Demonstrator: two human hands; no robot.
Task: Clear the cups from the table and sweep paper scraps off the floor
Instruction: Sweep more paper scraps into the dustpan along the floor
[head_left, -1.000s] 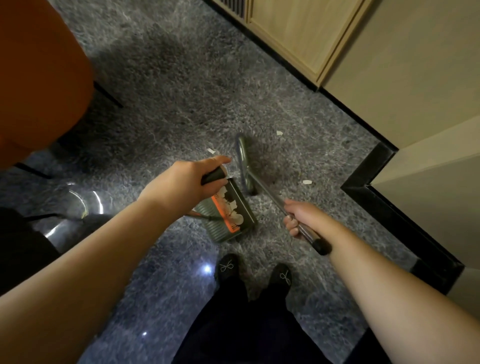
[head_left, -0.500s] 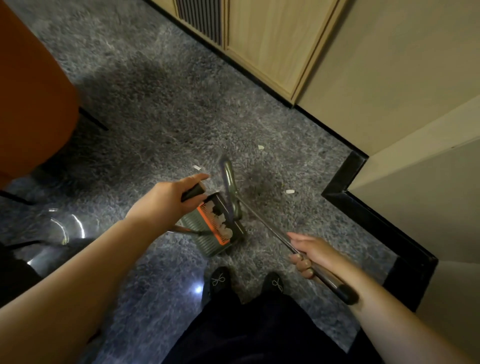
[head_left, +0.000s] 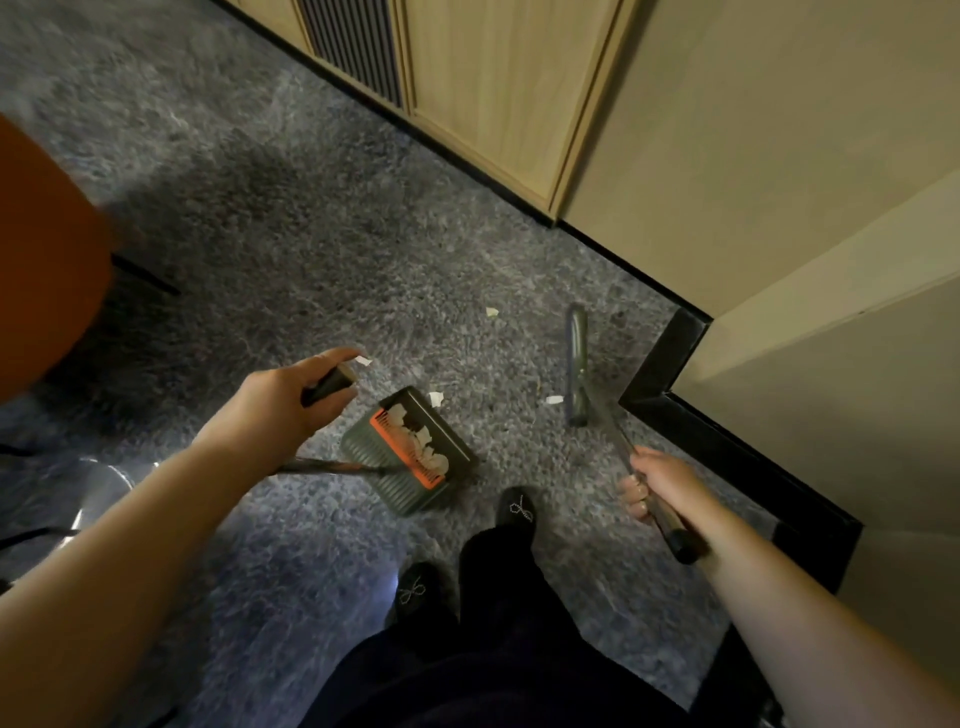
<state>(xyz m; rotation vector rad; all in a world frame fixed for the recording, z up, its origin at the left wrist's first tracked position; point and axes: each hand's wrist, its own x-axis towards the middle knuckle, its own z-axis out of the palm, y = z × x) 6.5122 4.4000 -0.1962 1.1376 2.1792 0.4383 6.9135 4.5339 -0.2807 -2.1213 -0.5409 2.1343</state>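
My left hand (head_left: 280, 410) grips the black handle of a dark green dustpan (head_left: 410, 449) that rests on the grey floor and holds several white paper scraps by its orange comb. My right hand (head_left: 657, 486) grips the metal handle of a broom (head_left: 577, 364), whose head stands on the floor to the right of the dustpan. Loose paper scraps lie on the floor: one (head_left: 554, 399) just left of the broom head, one (head_left: 436, 398) at the dustpan's mouth, one (head_left: 491, 312) farther off, and one (head_left: 364, 360) by my left thumb.
A black baseboard corner (head_left: 670, 374) and beige wall stand close on the right. Wooden cabinet doors (head_left: 493, 93) with a vent run along the back. An orange chair (head_left: 41, 270) is at the left. My feet in black shoes (head_left: 517, 512) stand just below the dustpan.
The broom head has swung from beside the dustpan out to the right, toward the baseboard corner. My view has tilted up and my right foot has stepped forward.
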